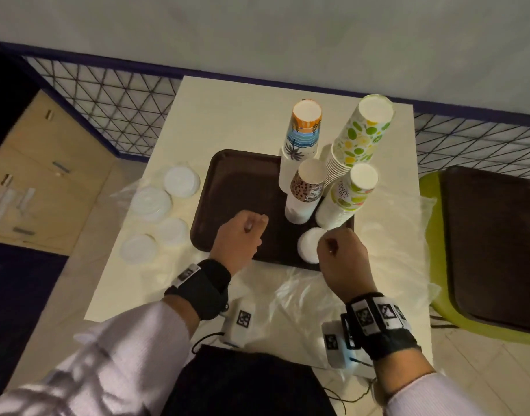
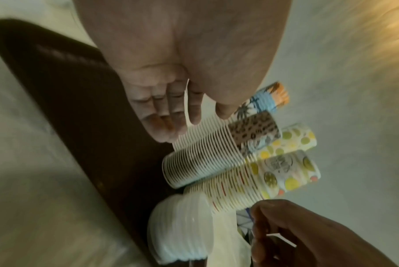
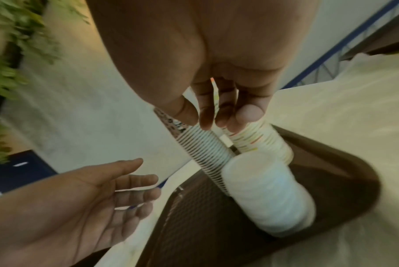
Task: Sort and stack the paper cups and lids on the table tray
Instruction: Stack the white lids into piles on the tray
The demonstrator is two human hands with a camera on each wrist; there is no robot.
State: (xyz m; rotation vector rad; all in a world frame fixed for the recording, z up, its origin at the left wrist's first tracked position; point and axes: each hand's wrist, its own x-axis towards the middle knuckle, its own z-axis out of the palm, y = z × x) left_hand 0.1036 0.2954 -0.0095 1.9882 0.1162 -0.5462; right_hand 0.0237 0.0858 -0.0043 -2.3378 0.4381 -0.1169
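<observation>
Your left hand [image 1: 239,235] hovers loosely curled and empty over the tray [image 1: 227,187], your right hand [image 1: 342,253], fingers relaxed, holds nothing beside the lid stack [image 1: 308,244], apparently freed to fetch the loose lids [image 1: 158,208] lying left, while four cup stacks [image 1: 330,181] crowd the tray's far right, leaving room.

Four stacks of upturned paper cups [image 1: 305,190] stand just past the fingertips, one pile of white lids [image 1: 309,244] sits between the two hands, and perhaps four more lids [image 1: 181,180] lie off to the left.
</observation>
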